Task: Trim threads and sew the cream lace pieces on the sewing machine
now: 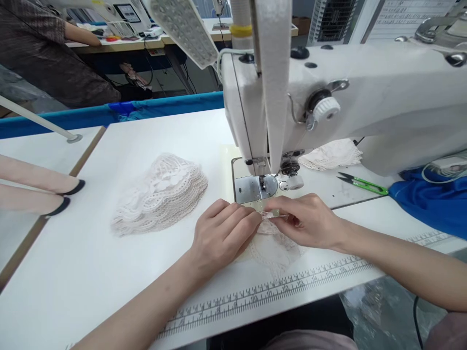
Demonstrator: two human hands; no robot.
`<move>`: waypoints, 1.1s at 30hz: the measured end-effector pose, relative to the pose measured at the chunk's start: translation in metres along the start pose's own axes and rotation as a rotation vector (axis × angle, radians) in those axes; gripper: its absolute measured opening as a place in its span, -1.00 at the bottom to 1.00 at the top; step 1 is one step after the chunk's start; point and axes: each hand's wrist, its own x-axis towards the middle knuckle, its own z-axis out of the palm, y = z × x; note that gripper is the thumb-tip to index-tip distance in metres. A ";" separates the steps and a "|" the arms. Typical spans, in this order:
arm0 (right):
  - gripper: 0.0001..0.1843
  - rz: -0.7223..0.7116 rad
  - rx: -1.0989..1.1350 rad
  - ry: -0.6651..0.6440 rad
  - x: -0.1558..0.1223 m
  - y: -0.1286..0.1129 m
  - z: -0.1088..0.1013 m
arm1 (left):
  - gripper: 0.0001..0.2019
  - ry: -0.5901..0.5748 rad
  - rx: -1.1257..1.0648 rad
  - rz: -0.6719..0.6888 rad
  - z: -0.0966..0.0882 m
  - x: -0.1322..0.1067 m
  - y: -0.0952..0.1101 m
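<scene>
Just in front of the needle plate (251,189), both hands hold one pale lace piece (275,250) whose lower part lies on the table. My left hand (224,233) has its fingers curled down at the left end of the lace's upper edge, hiding what they grip. With thumb and forefinger, my right hand (306,221) pinches the right end of that edge. The white sewing machine (350,92) stands over the work, its presser foot (262,183) a little beyond my fingers. A fanned stack of lace pieces (162,194) lies left of my hands.
More lace (333,154) lies under the machine arm. Green thread snips (363,184) rest at the right beside blue cloth (434,199). A printed ruler (255,297) runs along the table's front. Two pale padded bars (36,184) jut in from the left. Another person (47,53) is at the back left.
</scene>
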 end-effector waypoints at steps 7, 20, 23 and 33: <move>-0.93 -0.387 -0.328 0.281 0.002 0.002 -0.006 | -0.87 -0.010 -0.071 -0.064 -0.001 0.000 0.004; -0.86 0.171 0.299 -0.331 0.013 -0.014 -0.043 | -0.88 -0.462 -0.880 -0.741 -0.019 0.021 0.022; -0.86 0.370 0.301 -0.355 0.016 -0.008 -0.036 | -0.89 -0.455 -0.637 -0.749 -0.011 0.016 0.020; -0.85 0.267 -0.206 -0.112 0.013 0.019 0.005 | -0.87 -0.193 0.170 -0.128 0.007 0.002 0.016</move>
